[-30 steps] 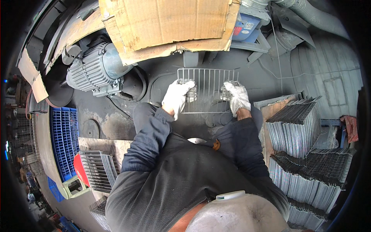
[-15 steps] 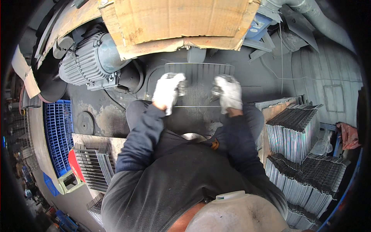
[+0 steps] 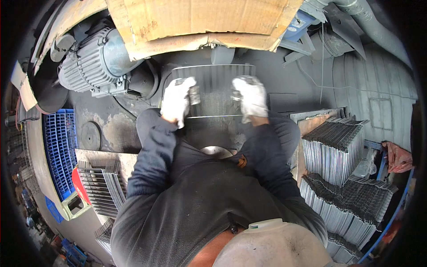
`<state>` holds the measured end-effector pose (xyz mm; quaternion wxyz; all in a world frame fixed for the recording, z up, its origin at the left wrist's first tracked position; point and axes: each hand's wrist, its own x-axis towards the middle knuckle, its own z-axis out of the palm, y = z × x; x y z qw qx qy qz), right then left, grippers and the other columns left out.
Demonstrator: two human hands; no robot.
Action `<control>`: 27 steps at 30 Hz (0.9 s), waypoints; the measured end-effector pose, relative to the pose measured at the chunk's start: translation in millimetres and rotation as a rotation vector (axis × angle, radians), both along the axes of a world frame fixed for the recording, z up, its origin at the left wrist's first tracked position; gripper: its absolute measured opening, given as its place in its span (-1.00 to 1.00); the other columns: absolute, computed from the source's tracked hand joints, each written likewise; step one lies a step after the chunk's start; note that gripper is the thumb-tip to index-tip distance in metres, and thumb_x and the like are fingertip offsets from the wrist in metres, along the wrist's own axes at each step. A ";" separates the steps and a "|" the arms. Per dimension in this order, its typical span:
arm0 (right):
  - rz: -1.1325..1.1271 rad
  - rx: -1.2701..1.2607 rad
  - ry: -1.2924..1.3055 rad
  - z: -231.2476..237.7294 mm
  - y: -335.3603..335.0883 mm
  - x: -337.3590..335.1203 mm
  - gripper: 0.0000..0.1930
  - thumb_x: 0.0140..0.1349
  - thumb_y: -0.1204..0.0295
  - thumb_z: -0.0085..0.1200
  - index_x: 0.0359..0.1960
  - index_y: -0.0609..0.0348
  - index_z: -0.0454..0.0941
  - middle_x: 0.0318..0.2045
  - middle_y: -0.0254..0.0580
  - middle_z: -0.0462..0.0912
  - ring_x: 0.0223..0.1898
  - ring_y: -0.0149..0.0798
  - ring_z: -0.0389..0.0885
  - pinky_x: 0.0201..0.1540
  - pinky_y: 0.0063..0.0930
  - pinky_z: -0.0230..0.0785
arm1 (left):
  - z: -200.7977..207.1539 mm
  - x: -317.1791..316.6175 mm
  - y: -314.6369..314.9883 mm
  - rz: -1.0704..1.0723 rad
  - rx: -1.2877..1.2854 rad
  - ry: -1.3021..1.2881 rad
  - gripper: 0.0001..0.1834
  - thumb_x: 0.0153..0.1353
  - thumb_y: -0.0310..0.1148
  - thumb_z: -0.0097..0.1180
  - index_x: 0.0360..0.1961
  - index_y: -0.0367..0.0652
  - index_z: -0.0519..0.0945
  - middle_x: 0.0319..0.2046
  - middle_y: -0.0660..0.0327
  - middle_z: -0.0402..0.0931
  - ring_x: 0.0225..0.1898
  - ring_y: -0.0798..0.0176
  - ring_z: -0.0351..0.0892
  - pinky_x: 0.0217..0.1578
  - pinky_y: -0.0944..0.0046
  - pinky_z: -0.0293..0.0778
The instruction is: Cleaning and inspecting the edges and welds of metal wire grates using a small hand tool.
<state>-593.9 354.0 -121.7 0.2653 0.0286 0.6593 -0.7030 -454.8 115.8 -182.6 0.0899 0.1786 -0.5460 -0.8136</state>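
Note:
Between my gloved hands is a thin, dark, rectangular metal plate (image 3: pixel 214 91) with bright long edges and faint stripes along its far part. My left hand (image 3: pixel 178 101), in a white work glove with dark grey smudges, is closed round its left side. On the right side, my right hand (image 3: pixel 251 99) in a matching glove grips it the same way. The plate is held above my lap, in front of my knees. Below its near edge a shiny round metal piece (image 3: pixel 216 152) shows between my legs.
Dense stacks of thin metal plates (image 3: pixel 333 151) stand at my right. More plates (image 3: pixel 100 187) lean in a rack at my left, beside a blue plastic crate (image 3: pixel 61 149). A grey electric motor (image 3: pixel 95 64) sits at far left; cardboard (image 3: pixel 200 20) hangs ahead.
Both hands and the plate have shifted slightly to the left together. The whole view has also moved a little. Both hands keep their hold.

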 end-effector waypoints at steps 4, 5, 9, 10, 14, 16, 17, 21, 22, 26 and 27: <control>-0.105 0.029 0.111 8.9 75.7 -30.4 -0.75 0.35 0.35 0.38 -0.09 0.23 0.65 -0.35 -0.22 0.73 -0.45 -0.36 0.68 -0.38 -0.37 0.65 | 16.4 -44.0 64.1 0.023 -0.892 0.135 -0.74 0.32 -0.39 0.25 0.02 -0.14 0.65 -0.28 0.10 0.69 -0.30 0.02 0.66 -0.19 0.08 0.62; -0.074 -0.001 0.068 0.3 88.0 -42.7 -0.77 0.35 0.38 0.38 -0.09 0.22 0.65 -0.35 -0.23 0.72 -0.45 -0.37 0.67 -0.36 -0.36 0.67 | 20.3 -47.7 77.6 -0.016 -0.490 -0.052 -0.68 0.25 -0.41 0.26 0.04 -0.10 0.65 -0.27 0.06 0.70 -0.25 -0.04 0.67 -0.14 0.06 0.63; 0.031 -0.001 0.102 1.9 33.4 -27.0 -0.76 0.34 0.36 0.41 -0.06 0.18 0.69 -0.36 -0.30 0.73 -0.44 -0.44 0.66 -0.40 -0.47 0.57 | 20.3 -16.0 29.5 0.092 -1.396 0.220 -0.75 0.39 -0.32 0.31 -0.05 -0.27 0.64 -0.37 0.18 0.66 -0.33 0.20 0.69 -0.21 0.14 0.65; 0.075 0.091 0.097 -2.2 12.8 -16.6 -0.78 0.34 0.37 0.40 -0.06 0.15 0.71 -0.34 -0.31 0.73 -0.44 -0.44 0.65 -0.39 -0.46 0.59 | 18.3 -5.8 15.8 0.097 -1.394 0.221 -0.75 0.39 -0.32 0.31 -0.05 -0.27 0.64 -0.37 0.18 0.66 -0.33 0.20 0.69 -0.21 0.14 0.65; 0.069 0.031 0.030 -12.4 -23.3 3.2 -0.83 0.35 0.39 0.34 -0.11 0.15 0.68 -0.37 -0.34 0.70 -0.48 -0.40 0.62 -0.44 -0.41 0.52 | 18.0 15.6 -9.6 0.206 0.187 -0.264 -0.74 0.36 -0.37 0.28 0.01 -0.26 0.65 -0.37 0.16 0.67 -0.39 0.17 0.70 -0.31 0.13 0.69; 0.032 0.061 0.071 5.2 -4.7 -0.7 -0.79 0.34 0.38 0.36 -0.07 0.17 0.68 -0.38 -0.34 0.71 -0.47 -0.40 0.63 -0.41 -0.43 0.55 | 20.5 -1.2 0.2 0.187 -0.623 0.026 -0.74 0.38 -0.30 0.31 -0.07 -0.29 0.64 -0.41 0.21 0.65 -0.42 0.25 0.67 -0.35 0.16 0.67; -0.012 0.075 0.082 14.0 15.3 -7.4 -0.75 0.33 0.39 0.39 -0.04 0.19 0.67 -0.40 -0.36 0.72 -0.47 -0.42 0.64 -0.41 -0.46 0.57 | 23.7 -14.2 9.6 0.131 -1.433 0.333 -0.70 0.40 -0.24 0.34 -0.14 -0.31 0.63 -0.44 0.25 0.63 -0.45 0.34 0.64 -0.40 0.20 0.64; -0.172 0.084 0.058 14.5 74.0 -36.5 -0.70 0.30 0.34 0.45 -0.04 0.17 0.66 -0.37 -0.33 0.70 -0.47 -0.37 0.65 -0.40 -0.38 0.61 | 34.7 -52.4 77.4 -0.010 -0.293 -0.086 -0.79 0.33 -0.40 0.23 -0.03 -0.11 0.71 -0.34 -0.04 0.68 -0.32 -0.09 0.67 -0.18 0.03 0.62; -0.136 0.087 0.067 15.4 72.3 -37.1 -0.73 0.31 0.35 0.44 -0.05 0.15 0.67 -0.36 -0.32 0.70 -0.47 -0.34 0.65 -0.41 -0.35 0.61 | 27.7 -50.8 76.5 0.052 -0.348 -0.047 -0.79 0.31 -0.41 0.25 -0.03 -0.10 0.71 -0.36 -0.04 0.67 -0.34 -0.08 0.66 -0.21 0.05 0.61; 0.046 0.031 -0.049 5.3 7.5 -22.1 -0.73 0.35 0.36 0.40 -0.01 0.19 0.67 -0.34 -0.31 0.70 -0.43 -0.31 0.70 -0.38 -0.27 0.67 | -18.0 -8.6 1.0 0.058 -0.751 0.079 -0.80 0.44 -0.28 0.24 -0.13 -0.22 0.67 -0.41 0.09 0.66 -0.44 0.09 0.66 -0.36 0.07 0.62; 0.107 0.007 -0.085 -0.1 -19.2 -14.2 -0.73 0.35 0.38 0.39 0.00 0.19 0.67 -0.34 -0.30 0.71 -0.43 -0.29 0.70 -0.38 -0.25 0.67 | -56.0 5.0 -21.4 0.062 -0.225 -0.036 -0.73 0.50 -0.23 0.21 -0.17 -0.28 0.65 -0.41 0.15 0.66 -0.44 0.16 0.68 -0.41 0.10 0.64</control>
